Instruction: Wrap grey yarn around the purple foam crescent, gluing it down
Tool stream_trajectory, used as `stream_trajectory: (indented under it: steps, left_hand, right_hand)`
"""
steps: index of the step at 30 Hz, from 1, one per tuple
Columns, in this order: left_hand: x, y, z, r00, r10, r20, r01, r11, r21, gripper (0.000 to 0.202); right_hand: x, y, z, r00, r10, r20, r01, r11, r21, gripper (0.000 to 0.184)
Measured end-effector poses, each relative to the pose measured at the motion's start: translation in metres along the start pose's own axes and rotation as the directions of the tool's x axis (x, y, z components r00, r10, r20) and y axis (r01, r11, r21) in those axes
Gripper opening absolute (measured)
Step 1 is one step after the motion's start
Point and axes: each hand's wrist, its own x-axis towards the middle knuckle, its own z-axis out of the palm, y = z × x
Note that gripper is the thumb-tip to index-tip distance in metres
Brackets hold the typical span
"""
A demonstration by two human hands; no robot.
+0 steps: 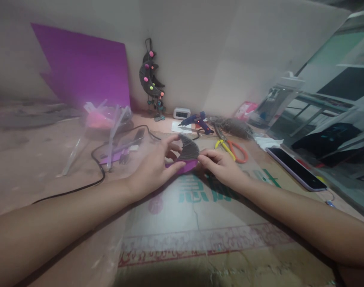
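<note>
A dark grey piece [188,147] with a curved edge, apparently wrapped in yarn, is held up between my two hands. My left hand [165,159] grips it from the left, with the thumb below and the fingers curled behind. Against its lower edge lies a purple sheet [186,166], partly covered by my left thumb. From the right, my right hand [219,161] pinches the grey piece's corner between thumb and forefinger. Whether the purple sheet is attached to the grey piece, I cannot tell.
Behind my hands are a blue glue gun [198,120], a small clock [182,113] and grey yarn [237,126]. Orange-handled scissors [241,153] and yellow-handled pliers [226,150] lie right, near a phone [295,168]. A crescent ornament [147,77] hangs behind; a black cable [100,163] crosses left.
</note>
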Motion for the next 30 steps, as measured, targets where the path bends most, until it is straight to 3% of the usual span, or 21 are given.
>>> stream_trajectory:
  steps: [3,5,10,17,23,27,30]
  left_hand:
    - [0.0015,0.0044,-0.0032,0.998,0.023,-0.055,-0.02,0.999,0.047,0.032]
    - [0.0026,0.0064,-0.0056,0.999,0.03,-0.017,-0.028,0.991,0.128,0.015]
    - [0.0028,0.0059,-0.0068,0.989,0.043,0.141,-0.059,0.991,0.117,0.014]
    - [0.0026,0.0061,-0.0059,0.984,0.053,0.17,-0.076,0.989,0.13,0.008]
    - [0.0015,0.0072,-0.0056,0.985,0.063,0.163,-0.084,0.989,0.126,0.009]
    - [0.0034,0.0059,-0.0054,0.992,0.021,0.126,-0.038,0.99,0.139,0.009]
    - [0.0063,0.0045,-0.0057,0.996,-0.02,0.088,0.006,0.988,0.151,0.008]
  right_hand:
    - [-0.0004,-0.0008,-0.0001,0.999,-0.038,0.017,0.039,0.998,-0.039,0.026]
    - [-0.0007,-0.0019,-0.0003,0.998,-0.056,0.028,0.058,0.997,-0.049,0.027]
    - [-0.0006,-0.0038,-0.001,0.991,-0.112,0.075,0.117,0.991,-0.07,0.03]
    - [-0.0015,0.0036,-0.0023,0.987,-0.12,0.107,0.127,0.99,-0.055,0.041]
    - [0.0008,0.0042,-0.0016,0.997,-0.068,-0.037,0.066,0.997,-0.045,0.032]
    - [0.0038,0.0017,-0.0022,0.98,-0.06,-0.191,0.04,0.993,-0.108,0.02]
    - [0.0055,0.0039,-0.0034,0.97,-0.021,-0.242,-0.006,0.994,-0.111,0.018]
